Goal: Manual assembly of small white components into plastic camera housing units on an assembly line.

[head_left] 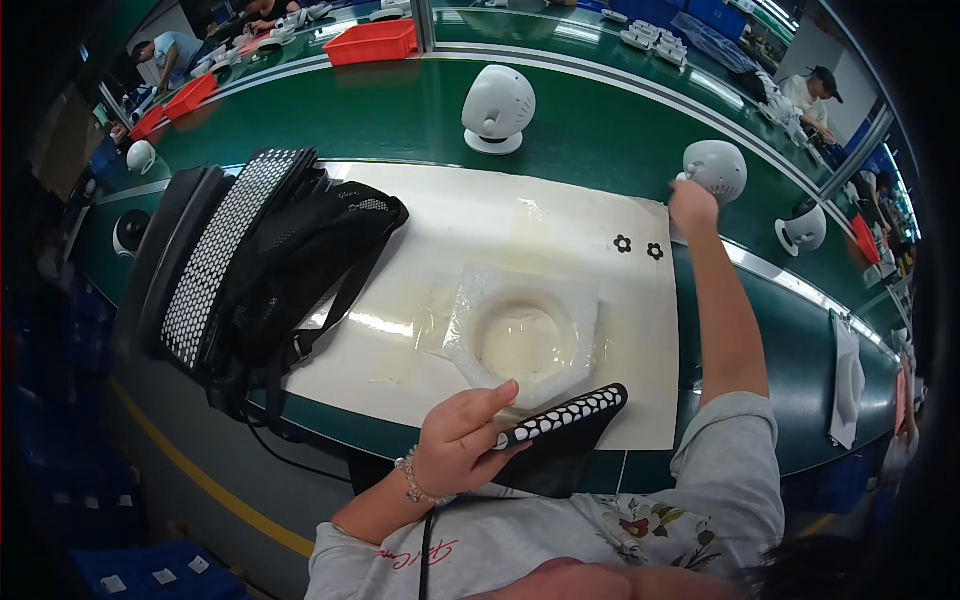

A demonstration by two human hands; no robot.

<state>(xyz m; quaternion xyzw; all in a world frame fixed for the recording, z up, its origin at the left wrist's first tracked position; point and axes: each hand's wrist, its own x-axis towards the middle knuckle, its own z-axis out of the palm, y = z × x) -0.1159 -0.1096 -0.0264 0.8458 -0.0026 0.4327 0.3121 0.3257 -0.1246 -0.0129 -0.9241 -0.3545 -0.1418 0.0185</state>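
Note:
My left hand (pixel 462 440) grips a black strap-like part with white dots (pixel 563 416) at the near edge of the white mat (pixel 470 225). My right hand (pixel 692 204) reaches far out to a white round device (pixel 716 168) on the green belt (pixel 600 125) and touches its near side. A clear plastic ring-shaped tray (pixel 522 335) lies on the mat just beyond my left hand. Two small black flower-shaped pieces (pixel 638 247) rest near the mat's far right corner.
A black backpack with a dotted panel (pixel 262 268) lies on the mat's left side. Other white round devices (pixel 497 108) (pixel 803 229) stand on the belt. Red bins (pixel 372 42) sit at the back, where other people work at the far left and far right.

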